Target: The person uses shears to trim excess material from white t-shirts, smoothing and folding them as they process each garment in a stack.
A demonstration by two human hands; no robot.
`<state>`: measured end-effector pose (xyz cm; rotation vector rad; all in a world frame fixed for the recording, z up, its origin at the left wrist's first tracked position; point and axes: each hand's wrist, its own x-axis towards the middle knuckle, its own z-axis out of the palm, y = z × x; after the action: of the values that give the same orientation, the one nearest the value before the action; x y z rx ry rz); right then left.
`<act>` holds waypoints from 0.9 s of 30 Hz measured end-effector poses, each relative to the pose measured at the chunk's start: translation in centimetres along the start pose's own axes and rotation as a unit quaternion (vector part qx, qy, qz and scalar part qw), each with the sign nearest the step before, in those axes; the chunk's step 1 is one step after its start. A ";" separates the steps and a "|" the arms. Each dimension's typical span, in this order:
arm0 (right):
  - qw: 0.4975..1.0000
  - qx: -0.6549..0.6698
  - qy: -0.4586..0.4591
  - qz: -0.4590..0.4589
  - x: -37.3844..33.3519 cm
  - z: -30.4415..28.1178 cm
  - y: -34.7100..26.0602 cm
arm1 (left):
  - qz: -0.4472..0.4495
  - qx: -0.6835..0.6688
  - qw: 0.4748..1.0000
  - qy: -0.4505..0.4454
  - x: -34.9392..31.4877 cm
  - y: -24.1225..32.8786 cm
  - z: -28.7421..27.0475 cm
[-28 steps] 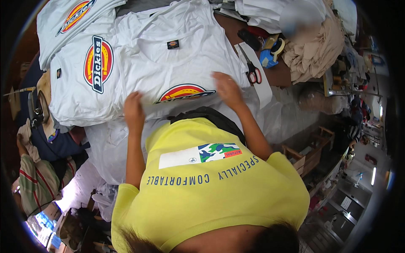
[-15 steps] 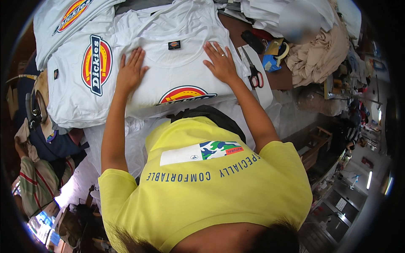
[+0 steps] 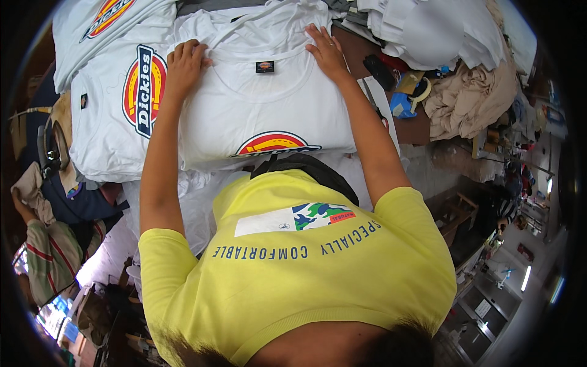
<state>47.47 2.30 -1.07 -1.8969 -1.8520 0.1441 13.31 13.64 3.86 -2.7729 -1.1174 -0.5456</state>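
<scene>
A folded white T-shirt (image 3: 269, 110) lies in front of me, with a dark neck label and part of a red, yellow and navy print at its near edge. At its far left shoulder is my left hand (image 3: 186, 66), fingers bent and closed on the cloth; the fingertips are partly hidden. My right hand (image 3: 327, 54) rests on the far right shoulder with its fingers stretched out and apart. Left of the shirt lies another printed white T-shirt (image 3: 104, 131). Scissors (image 3: 385, 124) on a white card are partly covered by my right forearm.
Beyond my right hand are a dark object (image 3: 379, 72), a tape roll (image 3: 420, 90) and a crumpled beige cloth pile (image 3: 471, 101). White cloth (image 3: 391, 27) is heaped at the far right. An iron (image 3: 52, 147) stands at the left. Another person's striped clothing (image 3: 55, 257) shows lower left.
Both hands have slid away from me to the shirt's far shoulders. The left fingers have bent from lying flat. My right forearm now covers more of the scissors, and the view has shifted slightly.
</scene>
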 end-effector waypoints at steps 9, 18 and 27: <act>0.966 0.259 0.001 -0.012 0.5 0.3 2.7 | -0.112 -0.144 0.973 -0.140 3.3 -3.4 -0.9; 0.972 0.225 0.063 0.038 1.3 -0.4 2.0 | -0.116 -0.146 0.975 -0.117 1.7 -4.8 1.3; 0.986 0.000 0.157 0.049 2.1 0.7 1.0 | -0.139 -0.101 0.981 -0.090 1.3 -3.5 1.1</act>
<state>48.32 4.58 -1.55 -1.8875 -1.5492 -0.1172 12.08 17.30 3.21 -2.9022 -1.5901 -0.4623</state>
